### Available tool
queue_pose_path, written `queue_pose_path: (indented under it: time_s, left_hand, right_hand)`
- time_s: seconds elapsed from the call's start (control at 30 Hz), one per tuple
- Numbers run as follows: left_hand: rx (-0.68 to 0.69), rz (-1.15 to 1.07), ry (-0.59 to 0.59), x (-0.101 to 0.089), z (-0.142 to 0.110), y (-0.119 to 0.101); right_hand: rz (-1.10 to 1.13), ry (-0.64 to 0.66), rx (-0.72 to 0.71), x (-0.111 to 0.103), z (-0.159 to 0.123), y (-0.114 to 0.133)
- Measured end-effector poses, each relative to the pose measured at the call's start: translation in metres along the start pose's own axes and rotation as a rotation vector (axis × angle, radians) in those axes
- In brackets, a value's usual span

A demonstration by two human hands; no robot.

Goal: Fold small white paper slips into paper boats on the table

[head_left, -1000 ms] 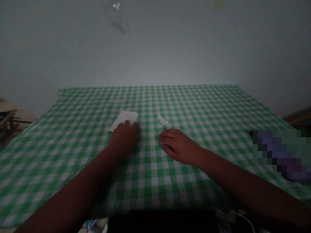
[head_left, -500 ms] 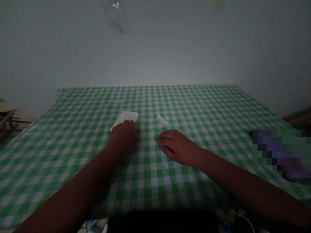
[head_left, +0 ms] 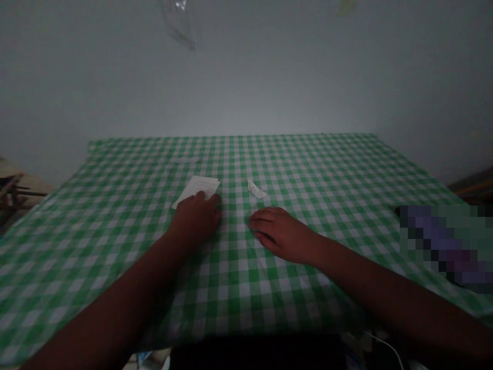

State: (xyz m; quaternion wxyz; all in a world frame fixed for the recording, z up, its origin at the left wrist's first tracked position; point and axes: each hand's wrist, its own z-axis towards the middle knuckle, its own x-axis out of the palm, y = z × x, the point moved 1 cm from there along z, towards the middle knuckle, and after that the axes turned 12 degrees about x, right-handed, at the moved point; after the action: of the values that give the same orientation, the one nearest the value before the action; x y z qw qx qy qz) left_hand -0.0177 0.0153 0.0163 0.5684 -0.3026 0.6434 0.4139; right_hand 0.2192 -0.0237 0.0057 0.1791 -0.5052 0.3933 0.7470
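Observation:
My left hand (head_left: 195, 216) rests palm down over the near edge of a white sheet of printed paper (head_left: 203, 185). Its fingers are a little apart on the paper, and part of the sheet is hidden under them. Across from it, my right hand (head_left: 275, 229) lies on the checked cloth with its fingers loosely stretched and nothing in them. Just beyond those fingertips is a small, folded-looking piece of white paper (head_left: 256, 189), untouched by either hand.
A green and white checked tablecloth (head_left: 308, 169) covers the table, which stands against a pale wall (head_left: 246, 72). On the right edge lies a dark flat object (head_left: 435, 241), blurred by pixels. A clear plastic bag (head_left: 179, 25) hangs on the wall.
My left hand has shifted slightly, and its fingers have spread a little on the paper. The right hand and the small paper piece stay where they were.

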Motion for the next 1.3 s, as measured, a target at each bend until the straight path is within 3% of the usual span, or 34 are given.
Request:
queue_pose_path:
  time_s: [0.6, 0.9, 1.03, 1.17, 1.3]
  left_hand:
    - [-0.104, 0.003, 0.032, -0.012, -0.005, -0.003]
    - [-0.006, 0.07, 0.041, -0.013, -0.005, 0.002]
    - [0.104, 0.168, 0.076, -0.011, -0.004, 0.003]
    - [0.072, 0.148, -0.035, -0.012, -0.002, 0.003]
    - [0.013, -0.056, -0.176, -0.014, -0.001, 0.001]
  right_hand:
    - [0.038, -0.011, -0.012, -0.002, 0.0, 0.001]
    - [0.022, -0.001, -0.011, -0.001, 0.0, 0.001]
    - [0.022, -0.012, -0.013, -0.002, 0.0, 0.0]
    - [0.033, -0.038, -0.007, -0.005, 0.0, 0.001]
    - [0.061, -0.111, 0.016, -0.009, 0.0, 0.002]
